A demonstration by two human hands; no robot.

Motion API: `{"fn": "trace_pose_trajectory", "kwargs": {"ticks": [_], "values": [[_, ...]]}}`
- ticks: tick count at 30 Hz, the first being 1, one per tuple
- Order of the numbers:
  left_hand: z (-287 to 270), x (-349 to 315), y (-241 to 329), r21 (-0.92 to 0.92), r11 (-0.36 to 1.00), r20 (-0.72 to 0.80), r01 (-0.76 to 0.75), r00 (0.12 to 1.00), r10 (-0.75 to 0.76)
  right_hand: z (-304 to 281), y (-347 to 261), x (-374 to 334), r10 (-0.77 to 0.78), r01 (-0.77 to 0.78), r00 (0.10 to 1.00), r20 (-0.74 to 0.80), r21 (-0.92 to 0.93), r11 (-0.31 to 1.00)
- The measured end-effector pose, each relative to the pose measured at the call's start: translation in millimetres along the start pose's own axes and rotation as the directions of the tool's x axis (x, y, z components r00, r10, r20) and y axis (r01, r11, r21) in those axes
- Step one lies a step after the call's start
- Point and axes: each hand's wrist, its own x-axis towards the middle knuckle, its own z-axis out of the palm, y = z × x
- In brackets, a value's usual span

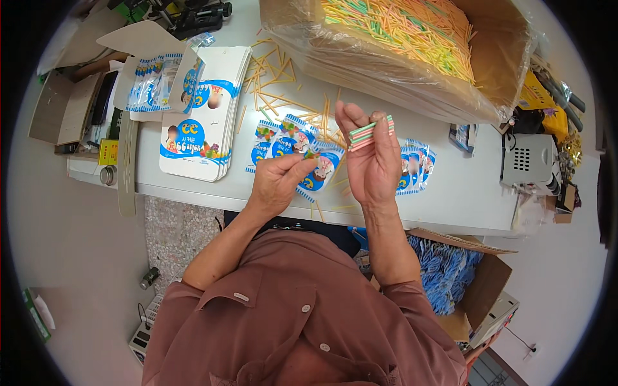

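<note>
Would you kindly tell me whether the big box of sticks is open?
Open: the box shows sticks through its uncovered top.

Stick bundle: a small cluster of thin, straight sticks [370,134] striped in pink, mint green and white, gathered side by side.
Bundle pose: slanting across the fingers of the right hand [374,168], under its thumb, raised over the tabletop [473,199] and inward from its near edge.
Pinched piece: a tiny green-and-orange piece [310,155] between the thumb and forefinger of the left hand [278,183]; too small to tell whether it is a packet's corner.
Nearest packet: a flat white-and-blue plastic packet [326,166] with a printed cartoon figure, set slantwise beside the left fingertips, toward the tabletop's near edge.
</note>
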Motion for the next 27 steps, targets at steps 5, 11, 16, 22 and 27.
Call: {"fn": "trace_pose_trajectory", "kwargs": {"ticks": [5, 11, 16, 22, 27], "values": [[-0.7, -3.3, 5.8, 0.075, 0.995, 0.164, -0.063, 0.985, 0.050, 7.8, -1.3, -1.1, -0.035, 0.038, 0.998, 0.060, -0.041, 0.998], [2.9, -3.2, 5.5, 0.028, 0.998, 0.152, -0.063, 0.987, 0.058, 14.4, 1.5, -10.7, -0.005, 0.009, 1.000, 0.027, -0.144, 0.990], [0.9, -3.4, 1.0, 0.069, 0.997, 0.107, -0.030, 0.994, 0.023, 10.0, 6.3, -18.0, 0.105, -0.102, 0.994, 0.001, -0.237, 0.966], [6.6, -6.4, -9.2, -0.080, 0.997, 0.029, 0.003, 1.000, 0.000, 11.0, 6.5, -24.8, 0.238, -0.241, 0.969, -0.065, -0.465, 0.852], [10.6, -7.5, -11.7, -0.156, 0.986, 0.051, 0.060, 0.997, -0.053, -1.9, 9.7, -26.6, 0.192, -0.196, 0.981, -0.040, -0.229, 0.953]]}}
